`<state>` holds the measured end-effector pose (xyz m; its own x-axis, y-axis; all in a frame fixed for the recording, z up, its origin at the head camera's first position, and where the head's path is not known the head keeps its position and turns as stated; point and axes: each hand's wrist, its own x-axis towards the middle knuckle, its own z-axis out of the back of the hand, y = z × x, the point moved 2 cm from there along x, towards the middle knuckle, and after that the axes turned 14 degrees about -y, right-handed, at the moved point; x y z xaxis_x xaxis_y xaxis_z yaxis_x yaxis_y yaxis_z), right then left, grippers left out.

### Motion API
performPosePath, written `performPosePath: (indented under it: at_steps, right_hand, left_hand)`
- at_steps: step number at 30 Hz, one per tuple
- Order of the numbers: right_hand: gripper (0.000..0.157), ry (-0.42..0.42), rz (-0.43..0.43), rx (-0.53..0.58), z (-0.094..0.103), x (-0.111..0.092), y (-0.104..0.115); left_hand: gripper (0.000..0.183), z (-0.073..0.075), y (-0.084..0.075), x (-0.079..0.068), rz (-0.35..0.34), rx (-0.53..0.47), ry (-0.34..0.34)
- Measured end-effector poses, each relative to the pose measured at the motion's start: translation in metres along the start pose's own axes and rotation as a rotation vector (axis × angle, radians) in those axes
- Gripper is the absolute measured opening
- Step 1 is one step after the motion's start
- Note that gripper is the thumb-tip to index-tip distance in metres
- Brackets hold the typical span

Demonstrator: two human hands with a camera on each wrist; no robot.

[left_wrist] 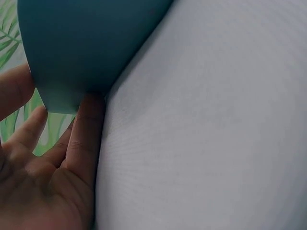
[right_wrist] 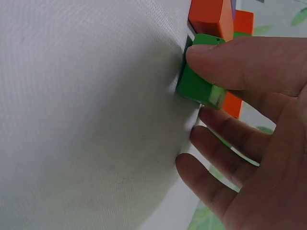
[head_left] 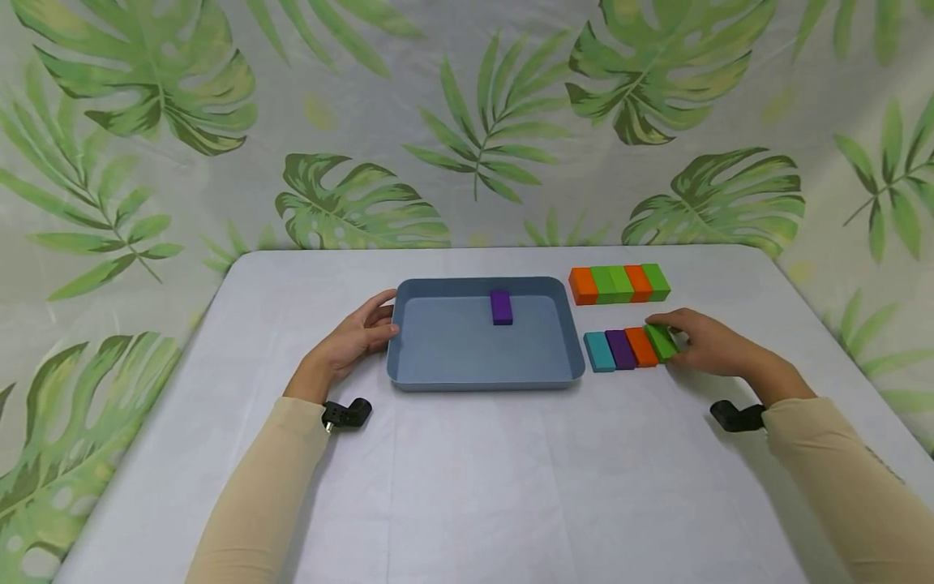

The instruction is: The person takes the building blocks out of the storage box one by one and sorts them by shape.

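Observation:
A grey-blue rectangular tray (head_left: 485, 383) lies on the table with a purple block (head_left: 501, 308) inside. My left hand (head_left: 357, 337) holds the tray's left side, thumb and fingertips at its wall; up close, fingers of the left hand (left_wrist: 48, 182) meet the tray's end (left_wrist: 72, 57). To the right of the tray, my right hand (head_left: 711, 342) pinches a green block (head_left: 661, 344) at the right end of the nearer row. In the right wrist view the thumb presses over this green block (right_wrist: 195, 84), hiding part of it, beside an orange block (right_wrist: 211, 19).
Next to the green block in the nearer row are an orange block (head_left: 641, 347), a purple block (head_left: 620, 349) and a turquoise block (head_left: 599, 352). Behind lies another row of orange and green blocks (head_left: 611, 285). A leaf-patterned cloth (head_left: 511, 195) hangs beyond the white table (head_left: 467, 478).

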<state>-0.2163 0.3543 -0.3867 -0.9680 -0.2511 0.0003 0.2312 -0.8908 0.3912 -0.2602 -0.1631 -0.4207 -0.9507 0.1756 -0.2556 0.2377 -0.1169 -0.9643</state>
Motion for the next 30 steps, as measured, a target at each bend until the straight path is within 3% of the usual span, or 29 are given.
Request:
performPosePath:
  at_steps: [18,26,30]
  right_hand:
    - [0.067,0.004,0.021,-0.049,-0.0028,0.0005,-0.0004]
    - [0.067,0.002,0.021,-0.04,-0.0042,0.0006,-0.0033]
    - [0.074,0.03,-0.002,-0.009,-0.0019,0.0012,-0.0023]
  left_hand:
    - [0.075,0.0004,0.0009,0.0014,-0.007,0.002,-0.001]
    - [0.075,-0.0002,0.0018,0.0015,-0.004,-0.001,-0.004]
    - [0.075,-0.0004,0.0014,0.0015,-0.009,0.003,-0.002]
